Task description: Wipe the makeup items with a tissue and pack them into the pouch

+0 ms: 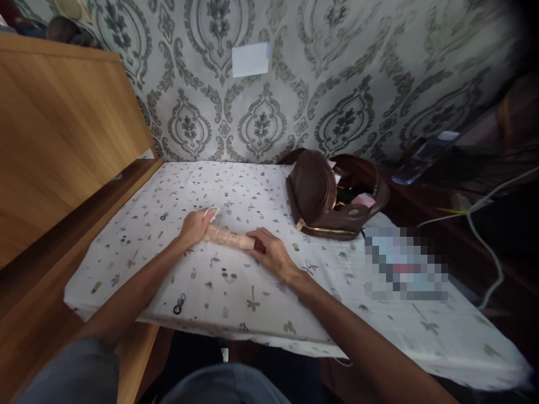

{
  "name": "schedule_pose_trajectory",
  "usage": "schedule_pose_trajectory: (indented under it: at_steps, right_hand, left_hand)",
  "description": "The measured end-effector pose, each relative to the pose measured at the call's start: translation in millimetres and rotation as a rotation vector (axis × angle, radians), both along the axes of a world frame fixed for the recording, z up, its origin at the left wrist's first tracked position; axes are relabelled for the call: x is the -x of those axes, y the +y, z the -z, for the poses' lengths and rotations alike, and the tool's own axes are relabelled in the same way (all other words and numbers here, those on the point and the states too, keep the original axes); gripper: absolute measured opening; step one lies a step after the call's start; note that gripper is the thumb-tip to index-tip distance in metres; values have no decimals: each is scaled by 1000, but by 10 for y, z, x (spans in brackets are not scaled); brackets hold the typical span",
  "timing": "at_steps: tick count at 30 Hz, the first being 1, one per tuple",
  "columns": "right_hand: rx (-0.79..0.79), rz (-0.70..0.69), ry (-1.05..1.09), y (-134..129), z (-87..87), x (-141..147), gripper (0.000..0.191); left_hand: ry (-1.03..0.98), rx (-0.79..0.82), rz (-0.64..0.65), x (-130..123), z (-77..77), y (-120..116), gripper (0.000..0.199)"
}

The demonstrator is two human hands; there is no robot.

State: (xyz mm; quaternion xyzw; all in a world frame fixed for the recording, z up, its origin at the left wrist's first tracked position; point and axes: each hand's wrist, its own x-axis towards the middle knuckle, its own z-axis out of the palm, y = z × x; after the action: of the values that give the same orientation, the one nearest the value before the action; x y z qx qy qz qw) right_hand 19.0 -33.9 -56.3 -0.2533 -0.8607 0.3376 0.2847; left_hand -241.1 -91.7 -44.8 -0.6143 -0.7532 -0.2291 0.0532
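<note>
A beige cosmetic tube (225, 237) with small print lies level between my two hands, just above or on the patterned cloth; I cannot tell which. My left hand (195, 226) is closed round its left end. A crumpled white piece (214, 212), perhaps tissue, sticks out by the thumb of that hand. My right hand (273, 253) grips the other end, with fingers bent over the dark red cap (259, 246). The fingers partly hide the cap, and the left hand covers the tube's far end.
A white printed cloth (168, 292) covers the table. An open brown leather bag (314, 191) stands at the back right. Right of it lies a blurred-out flat item (404, 266), with a white cable (497, 264) beyond. A wooden panel (71, 123) borders the left; patterned wallpaper (261, 118) rises behind.
</note>
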Motion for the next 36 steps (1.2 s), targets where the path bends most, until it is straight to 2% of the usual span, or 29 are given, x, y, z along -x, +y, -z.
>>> schedule_pose_trajectory:
  at_steps: [3,5,7,10,13,16,18,22,25,27,31,34,36]
  right_hand:
    - [14,-3,-6,-17,-8,-12,31]
    - [28,0,-8,-30,-27,-17,31]
    - [46,9,-7,-41,-53,-19,29]
    - [82,28,2,-59,-96,-15,27]
    - [111,20,11,-76,-129,-12,26]
    - [135,13,24,-77,-136,-13,27]
    - [146,14,32,-64,-132,-18,25]
    - [172,8,22,-36,-127,-29,26]
    - [197,-17,30,-33,-137,-29,28]
    - [216,-21,50,-34,-143,-29,29]
    - [277,-7,94,-19,-140,-40,35]
    - [320,-5,120,-8,-140,-45,38]
    - [365,-9,132,-9,-153,-37,38]
  left_hand:
    - [84,-14,-33,-11,-17,22,45]
    - [186,-41,-4,-85,-40,14,38]
    - [250,-91,86,-230,-58,-11,35]
    - [243,-152,290,-543,-60,-66,33]
    - [239,-147,451,-809,-60,-104,30]
    - [216,-95,506,-826,-103,-104,31]
    - [184,-8,495,-675,-148,-107,32]
    - [116,134,466,-204,-191,-175,37]
    - [27,110,388,61,-147,-229,44]
    - [-43,52,289,155,-101,-226,43]
    - [-153,-72,65,204,-88,-140,43]
    - [-160,-210,-44,91,-217,-106,43]
    - [-116,-316,-33,-97,-348,-121,43]
